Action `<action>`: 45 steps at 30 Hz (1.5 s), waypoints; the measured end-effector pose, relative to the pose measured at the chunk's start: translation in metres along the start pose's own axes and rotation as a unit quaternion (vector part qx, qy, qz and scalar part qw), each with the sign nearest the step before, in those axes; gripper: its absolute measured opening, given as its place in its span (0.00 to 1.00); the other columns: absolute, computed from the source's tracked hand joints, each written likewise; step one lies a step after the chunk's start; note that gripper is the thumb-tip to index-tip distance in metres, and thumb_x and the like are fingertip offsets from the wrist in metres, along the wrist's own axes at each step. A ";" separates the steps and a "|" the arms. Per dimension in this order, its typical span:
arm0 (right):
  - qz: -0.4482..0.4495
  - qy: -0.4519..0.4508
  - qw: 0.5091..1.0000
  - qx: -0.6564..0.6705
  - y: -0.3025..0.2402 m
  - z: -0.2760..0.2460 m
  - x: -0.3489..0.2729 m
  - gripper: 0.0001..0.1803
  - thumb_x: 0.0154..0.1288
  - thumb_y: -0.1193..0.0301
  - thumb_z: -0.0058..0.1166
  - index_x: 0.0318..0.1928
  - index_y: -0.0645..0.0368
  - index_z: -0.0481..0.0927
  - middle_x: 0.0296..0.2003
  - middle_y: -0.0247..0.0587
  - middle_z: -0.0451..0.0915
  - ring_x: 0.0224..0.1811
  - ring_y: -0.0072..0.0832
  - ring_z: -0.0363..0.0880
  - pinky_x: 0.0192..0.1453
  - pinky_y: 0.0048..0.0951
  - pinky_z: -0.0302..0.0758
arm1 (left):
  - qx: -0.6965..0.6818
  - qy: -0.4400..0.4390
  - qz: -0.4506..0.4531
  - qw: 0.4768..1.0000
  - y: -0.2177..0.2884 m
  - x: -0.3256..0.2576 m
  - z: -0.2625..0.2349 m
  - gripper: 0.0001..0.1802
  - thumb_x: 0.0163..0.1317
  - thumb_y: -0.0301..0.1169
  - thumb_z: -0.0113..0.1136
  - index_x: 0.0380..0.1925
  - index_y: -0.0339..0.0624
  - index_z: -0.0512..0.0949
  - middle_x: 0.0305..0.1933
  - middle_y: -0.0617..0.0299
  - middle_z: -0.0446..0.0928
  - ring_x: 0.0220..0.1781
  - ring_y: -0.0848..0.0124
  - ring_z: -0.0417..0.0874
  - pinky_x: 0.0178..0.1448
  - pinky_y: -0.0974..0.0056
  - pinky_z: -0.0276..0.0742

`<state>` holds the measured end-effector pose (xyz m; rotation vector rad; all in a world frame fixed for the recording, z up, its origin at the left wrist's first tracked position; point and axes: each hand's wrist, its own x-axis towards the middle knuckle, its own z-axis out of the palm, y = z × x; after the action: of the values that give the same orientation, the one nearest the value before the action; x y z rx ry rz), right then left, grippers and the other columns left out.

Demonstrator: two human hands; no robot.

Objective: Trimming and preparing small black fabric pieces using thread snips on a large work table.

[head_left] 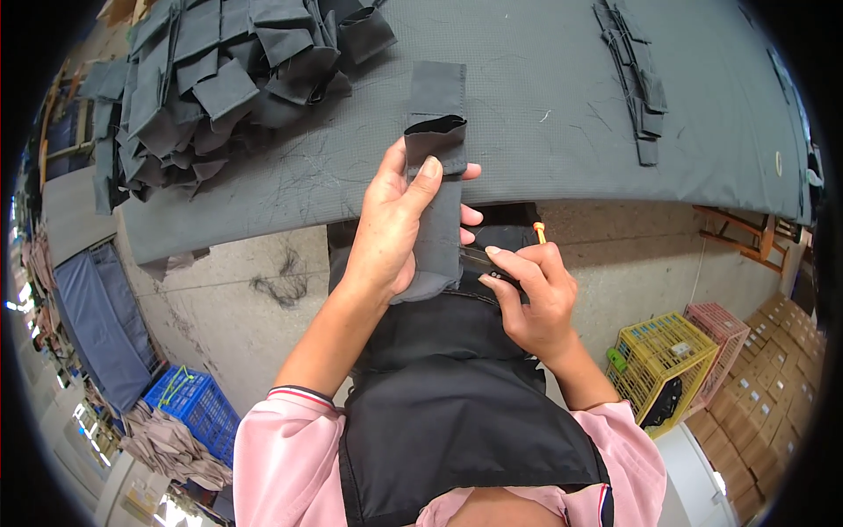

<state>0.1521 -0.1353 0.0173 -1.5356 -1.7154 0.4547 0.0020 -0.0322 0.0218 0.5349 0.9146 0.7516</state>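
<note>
My left hand [391, 211] grips a dark grey sewn fabric strip [436, 220], thumb across its front and fingers behind. The strip hangs lengthwise toward me; near its far end a folded flap [436, 145] gapes like a pocket. Close to the strip's right edge, my right hand [540, 294] is closed on small thread snips [479, 257], whose thin blades point at the fabric. Its palm hides most of the handle. Above the right knuckles shows an orange knobbed piece [540, 232]; whether it belongs to the snips I cannot tell.
A large heap of similar grey pieces [219, 79] covers the left of the grey-covered table [527, 114]. A smaller row of strips [637, 79] lies at the right. Blue [193, 404] and yellow crates [663, 360] stand on the floor, with stacked cardboard [755, 395] farther right.
</note>
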 end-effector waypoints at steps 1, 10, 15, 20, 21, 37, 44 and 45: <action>0.007 -0.003 1.000 0.012 -0.001 0.000 0.000 0.21 0.42 0.78 0.67 0.42 0.57 0.81 0.26 0.35 0.72 0.21 0.28 0.70 0.24 0.27 0.68 | -0.001 -0.001 0.000 1.000 0.001 0.000 0.000 0.20 0.69 0.38 0.49 0.57 0.42 0.61 0.48 0.50 0.76 0.29 0.69 0.82 0.29 0.66 0.81; 0.023 -0.007 0.998 0.064 0.002 0.001 -0.003 0.19 0.43 0.79 0.66 0.40 0.59 0.81 0.26 0.36 0.72 0.21 0.27 0.70 0.24 0.26 0.68 | 0.000 -0.007 -0.001 1.000 -0.001 -0.001 -0.001 0.20 0.69 0.38 0.49 0.56 0.42 0.62 0.47 0.50 0.76 0.29 0.70 0.81 0.29 0.66 0.81; 0.021 -0.002 0.998 0.067 0.001 0.002 -0.004 0.19 0.43 0.79 0.66 0.41 0.59 0.81 0.26 0.36 0.71 0.21 0.27 0.70 0.24 0.26 0.68 | -0.001 -0.007 -0.010 1.000 -0.001 -0.002 -0.001 0.20 0.69 0.38 0.49 0.56 0.42 0.62 0.47 0.50 0.76 0.29 0.70 0.82 0.29 0.66 0.81; 0.031 0.008 0.999 0.041 -0.003 0.004 -0.004 0.19 0.44 0.79 0.66 0.41 0.59 0.81 0.26 0.36 0.71 0.21 0.27 0.70 0.24 0.26 0.68 | 0.001 -0.009 -0.015 1.000 -0.003 -0.003 0.000 0.22 0.69 0.38 0.48 0.59 0.43 0.61 0.48 0.50 0.76 0.29 0.70 0.81 0.29 0.66 0.81; 0.032 0.008 0.999 0.042 -0.004 0.003 -0.004 0.19 0.44 0.79 0.66 0.41 0.59 0.81 0.26 0.36 0.71 0.21 0.27 0.70 0.24 0.26 0.68 | 0.001 -0.008 -0.015 1.000 -0.003 -0.003 -0.001 0.22 0.69 0.38 0.48 0.59 0.43 0.61 0.48 0.50 0.76 0.29 0.70 0.81 0.29 0.66 0.81; 0.059 -0.047 0.997 -0.007 -0.017 -0.004 0.006 0.17 0.44 0.75 0.66 0.39 0.60 0.79 0.29 0.36 0.70 0.20 0.28 0.72 0.24 0.28 0.68 | 0.012 -0.007 -0.020 1.000 -0.003 -0.009 -0.001 0.27 0.68 0.41 0.47 0.63 0.45 0.56 0.48 0.50 0.75 0.32 0.70 0.80 0.35 0.65 0.79; 0.005 -0.089 0.996 -0.002 -0.013 0.004 0.013 0.14 0.41 0.75 0.66 0.31 0.59 0.76 0.27 0.38 0.68 0.22 0.31 0.73 0.24 0.29 0.69 | -0.012 -0.035 -0.023 0.999 -0.002 -0.016 -0.002 0.28 0.69 0.40 0.45 0.65 0.47 0.52 0.50 0.50 0.74 0.38 0.69 0.79 0.39 0.63 0.79; 0.013 -0.109 0.994 0.003 -0.014 0.003 0.016 0.15 0.40 0.76 0.66 0.31 0.59 0.76 0.27 0.38 0.69 0.23 0.32 0.74 0.25 0.29 0.70 | -0.012 -0.034 -0.023 0.999 -0.001 -0.017 -0.003 0.28 0.69 0.40 0.45 0.65 0.47 0.52 0.50 0.50 0.74 0.38 0.69 0.79 0.39 0.63 0.79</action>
<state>0.1409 -0.1228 0.0305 -1.5520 -1.8582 0.6625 -0.0067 -0.0451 0.0280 0.5145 0.8520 0.6978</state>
